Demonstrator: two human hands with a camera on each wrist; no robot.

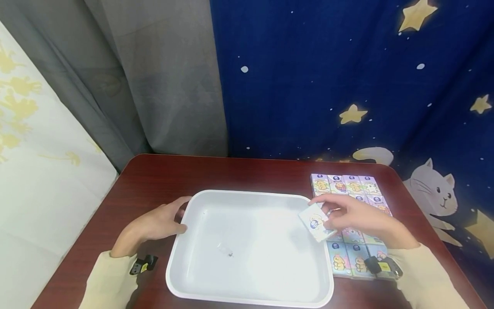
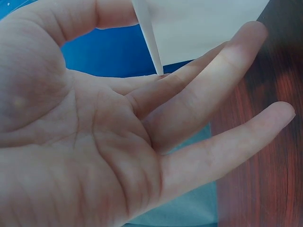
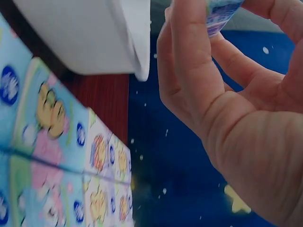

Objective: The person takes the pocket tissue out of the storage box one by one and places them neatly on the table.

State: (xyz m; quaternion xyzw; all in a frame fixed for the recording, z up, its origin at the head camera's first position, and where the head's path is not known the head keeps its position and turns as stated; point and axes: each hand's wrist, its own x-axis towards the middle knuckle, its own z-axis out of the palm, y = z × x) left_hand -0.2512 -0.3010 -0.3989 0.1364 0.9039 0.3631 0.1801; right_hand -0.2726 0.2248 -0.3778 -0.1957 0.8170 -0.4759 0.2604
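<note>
A white plastic tray (image 1: pixel 251 249) lies on the table, its floor bare apart from a small dark mark. My left hand (image 1: pixel 160 221) is at its left rim, thumb and index finger touching the edge from outside. The left wrist view shows the other fingers (image 2: pixel 203 90) stretched out, fairly straight. Over the tray's right rim, my right hand (image 1: pixel 349 214) pinches a small tissue packet (image 1: pixel 315 222) with a cartoon print, tilted, between thumb and fingers. Only a printed corner of that packet (image 3: pixel 222 16) shows in the right wrist view.
Rows of cartoon-printed tissue packets (image 1: pixel 340 259) lie side by side right of the tray, partly under my right hand and forearm. The dark red wooden table (image 1: pixel 231 174) ends at a grey curtain (image 1: pixel 173 86) and a blue star-patterned curtain (image 1: pixel 301 86).
</note>
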